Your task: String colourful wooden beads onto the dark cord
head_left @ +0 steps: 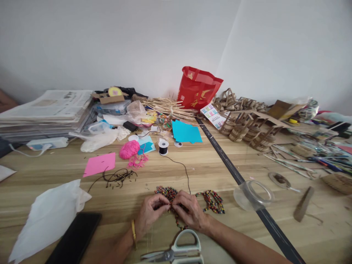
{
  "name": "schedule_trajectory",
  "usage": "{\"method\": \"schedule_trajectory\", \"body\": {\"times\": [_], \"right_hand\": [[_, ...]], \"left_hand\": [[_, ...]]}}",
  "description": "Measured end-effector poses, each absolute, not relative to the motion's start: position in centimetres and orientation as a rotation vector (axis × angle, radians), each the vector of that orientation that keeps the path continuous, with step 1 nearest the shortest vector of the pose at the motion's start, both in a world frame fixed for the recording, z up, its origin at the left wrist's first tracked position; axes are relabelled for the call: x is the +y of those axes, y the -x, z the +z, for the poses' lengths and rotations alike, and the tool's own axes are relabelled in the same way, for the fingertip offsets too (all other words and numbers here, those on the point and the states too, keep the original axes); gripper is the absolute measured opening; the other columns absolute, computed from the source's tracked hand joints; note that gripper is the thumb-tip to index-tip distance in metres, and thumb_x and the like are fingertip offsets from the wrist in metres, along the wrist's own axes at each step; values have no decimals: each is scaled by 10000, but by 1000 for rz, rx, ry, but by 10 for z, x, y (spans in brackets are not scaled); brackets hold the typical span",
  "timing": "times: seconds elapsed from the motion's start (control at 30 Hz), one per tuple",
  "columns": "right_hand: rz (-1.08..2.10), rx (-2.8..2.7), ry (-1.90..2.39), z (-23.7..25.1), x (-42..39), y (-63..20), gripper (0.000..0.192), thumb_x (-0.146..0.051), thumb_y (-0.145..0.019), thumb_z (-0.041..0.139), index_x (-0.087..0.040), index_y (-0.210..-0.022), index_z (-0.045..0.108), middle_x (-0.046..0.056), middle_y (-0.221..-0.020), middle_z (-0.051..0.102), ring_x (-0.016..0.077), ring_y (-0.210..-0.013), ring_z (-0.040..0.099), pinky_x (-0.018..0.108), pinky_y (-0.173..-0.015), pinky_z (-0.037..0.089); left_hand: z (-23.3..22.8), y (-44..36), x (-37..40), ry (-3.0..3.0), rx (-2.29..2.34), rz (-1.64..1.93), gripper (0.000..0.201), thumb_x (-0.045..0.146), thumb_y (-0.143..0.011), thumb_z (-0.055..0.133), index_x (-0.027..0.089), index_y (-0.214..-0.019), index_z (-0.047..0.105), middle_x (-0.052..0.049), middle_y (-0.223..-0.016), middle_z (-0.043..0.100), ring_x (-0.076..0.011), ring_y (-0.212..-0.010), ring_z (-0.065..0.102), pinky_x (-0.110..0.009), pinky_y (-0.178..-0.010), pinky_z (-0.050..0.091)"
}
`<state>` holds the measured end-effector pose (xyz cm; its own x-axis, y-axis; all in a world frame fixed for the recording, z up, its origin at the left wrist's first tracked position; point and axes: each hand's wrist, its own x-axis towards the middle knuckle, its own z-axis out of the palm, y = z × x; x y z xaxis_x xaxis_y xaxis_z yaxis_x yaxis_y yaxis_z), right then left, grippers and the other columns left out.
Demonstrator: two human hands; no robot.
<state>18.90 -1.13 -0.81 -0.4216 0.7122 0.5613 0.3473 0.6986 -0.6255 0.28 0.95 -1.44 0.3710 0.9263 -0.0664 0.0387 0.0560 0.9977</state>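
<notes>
Left hand: fingertips pinched on beaded strands — steadying them.
Right hand: pinched shut on same beads, knotting position.
Beads: table centre; thread spool at 12 o'clock.
Scissors: 6 o'clock — within reach.

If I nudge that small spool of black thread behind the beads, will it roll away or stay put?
The spool stands on its flat end on the table, so it would probably slide, not roll. It looks small and light, so it may tip. Its thread trails toward the beads, so tugging there might drag it.
</notes>
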Motion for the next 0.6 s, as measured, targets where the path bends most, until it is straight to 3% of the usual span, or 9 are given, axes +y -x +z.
{"method": "schedule_trajectory", "body": {"times": [0.6], "right_hand": [[540, -2032, 811, -7, -12, -189, 165, -199, -953, 464, -169, -859, 597, 55, -759, 592, 149, -705, 549, 241, -619, 445]], "left_hand": [[-11, -4, 9, -1315, 982, 852, 83, 194, -626, 715, 137, -649, 660, 0, -595, 652, -136, -580, 583, -231, -589, 459]]}}
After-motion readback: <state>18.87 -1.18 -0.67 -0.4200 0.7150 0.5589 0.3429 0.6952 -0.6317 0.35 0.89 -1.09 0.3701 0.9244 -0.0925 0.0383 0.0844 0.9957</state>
